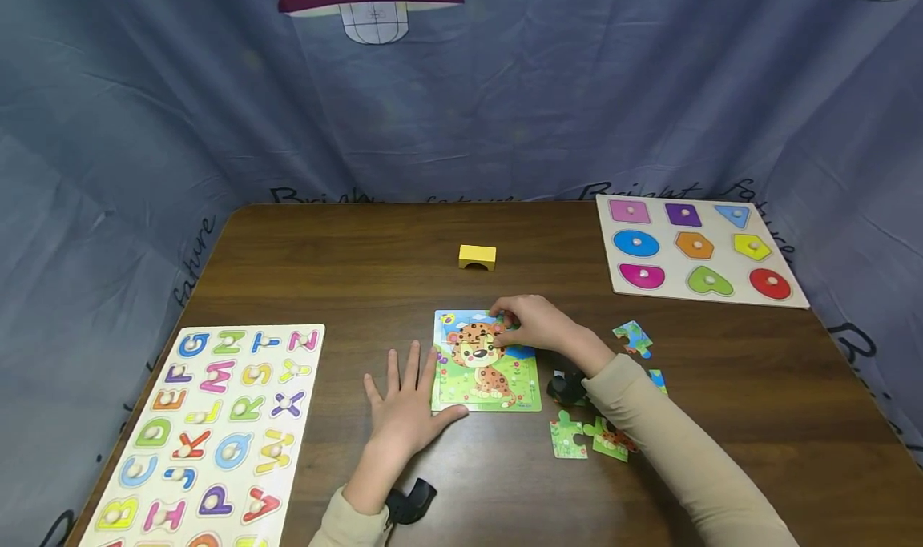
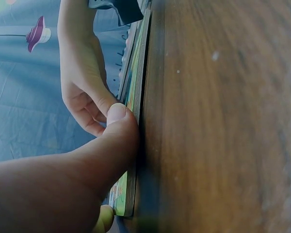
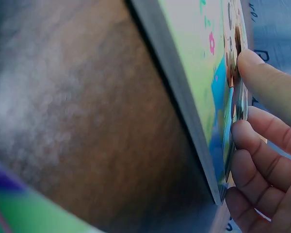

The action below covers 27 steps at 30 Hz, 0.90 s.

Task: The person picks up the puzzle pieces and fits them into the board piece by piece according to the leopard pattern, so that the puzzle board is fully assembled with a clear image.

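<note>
A leopard jigsaw puzzle (image 1: 461,391) lies on the table in front of me, its green and blue picture facing up. My left hand (image 1: 405,411) rests with spread fingers at its left side, the thumb along the near edge. Over the upper right part of the puzzle, my right hand (image 1: 537,323) holds a puzzle piece (image 3: 240,97) between thumb and fingertips, low against the board; fingers hide most of it. Loose pieces lie to the right: a blue-and-green piece (image 1: 634,339), a green piece (image 1: 568,435) and others partly under the right forearm.
A letter board (image 1: 306,435) with knobbed letters lies at the left. At the back right is a shape board (image 1: 606,247) with knobbed coloured shapes. A yellow arch block (image 1: 477,256) stands behind the puzzle on the wooden table (image 1: 346,267).
</note>
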Available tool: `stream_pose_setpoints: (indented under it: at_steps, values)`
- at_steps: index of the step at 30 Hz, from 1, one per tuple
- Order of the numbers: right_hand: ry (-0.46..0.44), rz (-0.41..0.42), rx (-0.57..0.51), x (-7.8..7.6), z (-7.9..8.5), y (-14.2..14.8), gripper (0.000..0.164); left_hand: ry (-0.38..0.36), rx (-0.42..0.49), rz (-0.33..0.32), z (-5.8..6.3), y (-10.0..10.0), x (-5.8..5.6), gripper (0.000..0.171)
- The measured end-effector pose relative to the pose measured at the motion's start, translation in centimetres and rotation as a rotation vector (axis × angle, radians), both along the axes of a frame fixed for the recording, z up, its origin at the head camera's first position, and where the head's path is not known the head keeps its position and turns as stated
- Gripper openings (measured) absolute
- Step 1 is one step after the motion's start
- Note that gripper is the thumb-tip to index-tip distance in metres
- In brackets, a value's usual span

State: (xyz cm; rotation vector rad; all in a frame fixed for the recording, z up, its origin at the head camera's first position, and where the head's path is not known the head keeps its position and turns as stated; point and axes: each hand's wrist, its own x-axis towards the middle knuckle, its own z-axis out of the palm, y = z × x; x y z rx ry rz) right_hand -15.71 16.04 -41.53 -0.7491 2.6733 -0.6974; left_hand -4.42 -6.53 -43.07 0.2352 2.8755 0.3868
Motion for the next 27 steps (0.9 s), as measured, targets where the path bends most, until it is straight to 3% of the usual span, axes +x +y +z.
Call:
stream_pose_setpoints:
  at_steps: [12, 18, 27]
  values:
    - [0.022, 0.0, 0.01, 0.0, 0.2, -0.6, 0.043, 0.001, -0.011, 0.005, 0.0, -0.4, 0.0, 0.094]
    - [0.024, -0.035, 0.02, 0.4, 0.4, 0.5, 0.044, 0.009, 0.019, -0.029, 0.4, 0.3, -0.2, 0.092]
    - [0.037, -0.048, -0.053, 0.6, 1.1, 1.3, 0.038, 0.007, 0.027, -0.006, 0.3, -0.4, 0.1, 0.094]
